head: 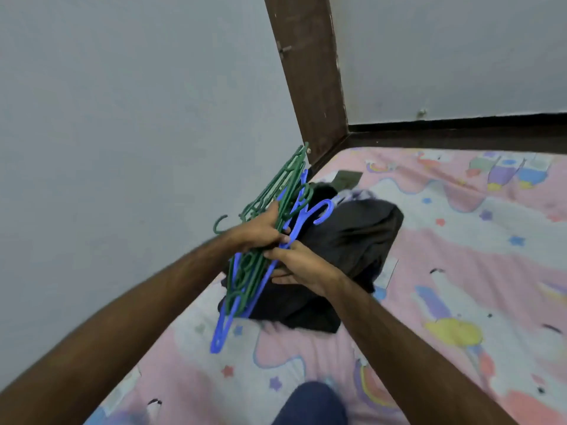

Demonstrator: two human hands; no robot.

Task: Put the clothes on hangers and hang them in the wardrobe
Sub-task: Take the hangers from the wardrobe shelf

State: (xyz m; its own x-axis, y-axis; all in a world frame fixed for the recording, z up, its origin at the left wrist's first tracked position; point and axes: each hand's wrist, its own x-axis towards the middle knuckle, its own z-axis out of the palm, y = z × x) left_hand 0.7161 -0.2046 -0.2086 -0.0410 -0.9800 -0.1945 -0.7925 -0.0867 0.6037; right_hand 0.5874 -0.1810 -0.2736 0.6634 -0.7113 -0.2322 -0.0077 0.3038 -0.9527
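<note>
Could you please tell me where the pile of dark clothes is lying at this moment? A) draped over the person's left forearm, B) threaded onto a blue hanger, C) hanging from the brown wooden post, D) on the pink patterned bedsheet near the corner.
D: the pile of dark clothes rests on the pink patterned bedsheet, behind the bundle of green and blue hangers that both hands hold.

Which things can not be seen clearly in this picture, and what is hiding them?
- Head view: how many green and blue plastic hangers are in the bunch; they overlap, and the left hand and right hand cover their middle.
- Head view: what garments form the dark pile of clothes on the pink patterned bedsheet; they are folded together.
- The wardrobe: outside the picture.
</note>
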